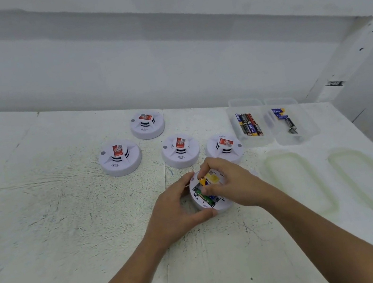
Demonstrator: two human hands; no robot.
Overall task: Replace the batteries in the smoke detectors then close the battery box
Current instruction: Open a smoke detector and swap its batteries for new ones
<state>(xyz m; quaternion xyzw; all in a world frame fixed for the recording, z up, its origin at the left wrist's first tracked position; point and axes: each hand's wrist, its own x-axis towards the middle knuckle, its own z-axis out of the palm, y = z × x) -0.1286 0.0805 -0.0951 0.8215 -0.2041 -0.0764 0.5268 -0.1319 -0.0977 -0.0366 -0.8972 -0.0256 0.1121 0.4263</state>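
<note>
A white smoke detector (221,203) lies upside down at the table's middle, its battery bay open with a green board showing. My left hand (176,205) grips its left rim. My right hand (232,183) pinches a yellow and blue battery (203,181) inside the bay. Several more white detectors stand upright behind: one (120,158) at the left, one (147,125) at the back, one (180,150) in the middle. Two clear battery boxes hold batteries: the left box (250,125) and the right box (292,122).
Two clear lids (297,181) (369,181) lie flat on the white table (70,224) at the right, in front of the boxes. A white wall runs behind the table. The table's right edge falls away past the lids.
</note>
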